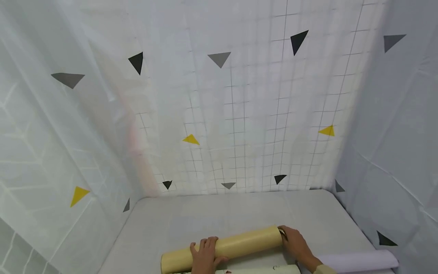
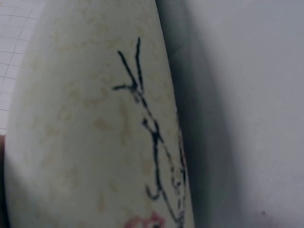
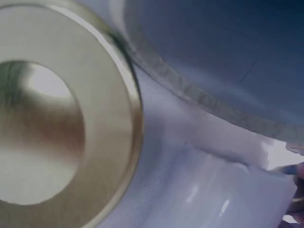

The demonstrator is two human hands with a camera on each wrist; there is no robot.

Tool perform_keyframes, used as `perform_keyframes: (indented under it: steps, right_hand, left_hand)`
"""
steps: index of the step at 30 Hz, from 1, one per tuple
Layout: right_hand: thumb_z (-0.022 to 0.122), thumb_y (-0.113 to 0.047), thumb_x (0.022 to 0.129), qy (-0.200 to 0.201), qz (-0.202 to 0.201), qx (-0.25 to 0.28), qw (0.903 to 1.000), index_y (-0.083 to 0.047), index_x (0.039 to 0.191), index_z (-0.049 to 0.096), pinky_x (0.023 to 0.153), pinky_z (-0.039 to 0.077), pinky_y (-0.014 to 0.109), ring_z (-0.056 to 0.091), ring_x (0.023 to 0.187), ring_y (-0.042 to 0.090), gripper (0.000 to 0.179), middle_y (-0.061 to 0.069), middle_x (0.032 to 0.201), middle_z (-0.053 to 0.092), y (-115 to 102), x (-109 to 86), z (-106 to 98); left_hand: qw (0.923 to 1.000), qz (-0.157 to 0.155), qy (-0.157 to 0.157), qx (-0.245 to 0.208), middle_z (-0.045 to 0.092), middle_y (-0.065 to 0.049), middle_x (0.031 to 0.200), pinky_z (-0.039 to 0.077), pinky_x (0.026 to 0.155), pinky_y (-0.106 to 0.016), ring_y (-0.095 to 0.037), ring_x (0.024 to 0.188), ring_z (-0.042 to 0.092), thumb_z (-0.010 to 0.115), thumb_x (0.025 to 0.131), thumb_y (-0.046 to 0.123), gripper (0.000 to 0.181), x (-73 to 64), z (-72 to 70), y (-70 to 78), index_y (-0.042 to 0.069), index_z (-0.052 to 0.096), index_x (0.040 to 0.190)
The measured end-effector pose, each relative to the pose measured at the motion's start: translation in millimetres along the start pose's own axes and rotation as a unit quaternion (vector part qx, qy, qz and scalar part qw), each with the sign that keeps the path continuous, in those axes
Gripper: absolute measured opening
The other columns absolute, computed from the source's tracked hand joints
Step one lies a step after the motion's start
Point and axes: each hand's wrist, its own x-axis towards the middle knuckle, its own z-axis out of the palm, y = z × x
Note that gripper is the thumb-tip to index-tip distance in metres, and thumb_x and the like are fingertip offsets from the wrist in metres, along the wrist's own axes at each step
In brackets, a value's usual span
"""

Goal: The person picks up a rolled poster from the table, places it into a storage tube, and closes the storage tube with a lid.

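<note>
A long, smooth yellow roll (image 1: 249, 242) lies across the table in the head view, its right end angled farther back. My left hand (image 1: 204, 257) grips it left of the middle, fingers over the top and thumb on the near side. At its right end my right hand (image 1: 297, 245) holds the rim, fingertips partly hidden. Just nearer lies a pale roll with branch and flower prints (image 1: 270, 270), which fills much of the left wrist view (image 2: 85, 104). A gold round with a shiny centre (image 3: 107, 142) shows large in the right wrist view, beside a curved grey rim (image 3: 190, 90).
To the right of my right hand lies a glossy white roll (image 1: 359, 260). The table (image 1: 232, 213) has a pale cover with rounded far corners. White sheets with black, grey and yellow triangles (image 1: 219, 95) hang behind it and on both sides.
</note>
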Motion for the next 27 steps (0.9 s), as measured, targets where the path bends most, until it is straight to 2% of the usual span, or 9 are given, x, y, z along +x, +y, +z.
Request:
perform_keyframes:
  steps: [4, 6, 9, 11, 15, 21, 27]
  right_hand:
    - [0.066, -0.005, 0.096, 0.013, -0.001, 0.019, 0.9997, -0.002, 0.12, 0.066, 0.095, 0.055, 0.055, 0.07, 0.11, 0.035, 0.024, 0.015, 0.117, 0.071, -1.3, -0.2, -1.2]
    - [0.063, -0.006, 0.099, 0.015, 0.002, 0.031, 0.9994, -0.003, 0.121, 0.065, 0.09, 0.056, 0.052, 0.07, 0.107, 0.032, 0.023, 0.015, 0.115, 0.069, -1.5, 0.7, -2.1]
    - [0.058, -0.015, 0.104, 0.007, 0.027, 0.051, 0.9983, -0.002, 0.121, 0.063, 0.078, 0.056, 0.038, 0.066, 0.093, 0.02, 0.022, 0.011, 0.109, 0.068, -0.6, 2.9, -3.5]
    - [0.053, -0.025, 0.108, 0.0, 0.05, 0.079, 0.9956, 0.001, 0.121, 0.062, 0.069, 0.052, 0.03, 0.062, 0.082, 0.014, 0.03, 0.009, 0.101, 0.066, -0.6, 4.2, -4.3]
    - [0.039, -0.037, 0.112, -0.006, 0.079, 0.131, 0.9882, 0.001, 0.113, 0.064, 0.059, 0.045, 0.025, 0.053, 0.068, 0.01, 0.046, 0.006, 0.085, 0.062, -2.1, 6.4, -6.9]
    - [0.032, -0.041, 0.113, -0.003, 0.087, 0.133, 0.9873, -0.01, 0.098, 0.064, 0.066, 0.042, 0.024, 0.051, 0.075, 0.009, 0.048, -0.001, 0.082, 0.057, -6.1, 6.4, -7.5]
    - [0.033, -0.038, 0.113, -0.002, 0.078, 0.121, 0.9895, -0.01, 0.093, 0.06, 0.066, 0.037, 0.024, 0.044, 0.072, 0.009, 0.043, -0.003, 0.075, 0.046, -9.1, 5.8, -4.9]
  left_hand:
    - [0.9996, 0.006, 0.017, 0.021, 0.067, 0.007, 0.115, 0.04, 0.093, -0.059, -0.02, 0.105, 0.06, 0.061, 0.07, 0.078, 0.075, -1.6, 0.1, -0.4, 0.024, 0.062, 0.122]
    - [0.9997, 0.006, 0.016, 0.018, 0.067, 0.007, 0.116, 0.04, 0.094, -0.06, -0.02, 0.106, 0.06, 0.061, 0.07, 0.078, 0.076, -2.0, -0.6, 0.1, 0.023, 0.062, 0.123]
    - [0.9998, 0.005, 0.014, 0.011, 0.067, 0.006, 0.117, 0.04, 0.094, -0.06, -0.02, 0.106, 0.06, 0.06, 0.072, 0.078, 0.075, -2.2, -0.3, 1.5, 0.023, 0.062, 0.124]
    - [0.9998, 0.005, 0.015, 0.008, 0.067, 0.007, 0.117, 0.041, 0.094, -0.06, -0.02, 0.106, 0.059, 0.06, 0.072, 0.077, 0.075, -2.5, -0.3, 1.7, 0.024, 0.062, 0.124]
    - [0.9999, 0.006, 0.014, 0.006, 0.067, 0.007, 0.116, 0.041, 0.094, -0.061, -0.02, 0.106, 0.06, 0.063, 0.071, 0.075, 0.073, -2.1, 1.3, 1.2, 0.024, 0.062, 0.123]
    - [0.9999, 0.007, 0.007, -0.004, 0.066, 0.006, 0.118, 0.039, 0.096, -0.062, -0.02, 0.107, 0.059, 0.065, 0.071, 0.074, 0.073, -2.0, -1.8, 1.7, 0.023, 0.062, 0.124]
    - [0.9999, 0.009, 0.005, -0.001, 0.066, 0.006, 0.118, 0.04, 0.096, -0.062, -0.021, 0.107, 0.059, 0.064, 0.072, 0.075, 0.074, -2.5, -7.3, 2.5, 0.022, 0.062, 0.124]
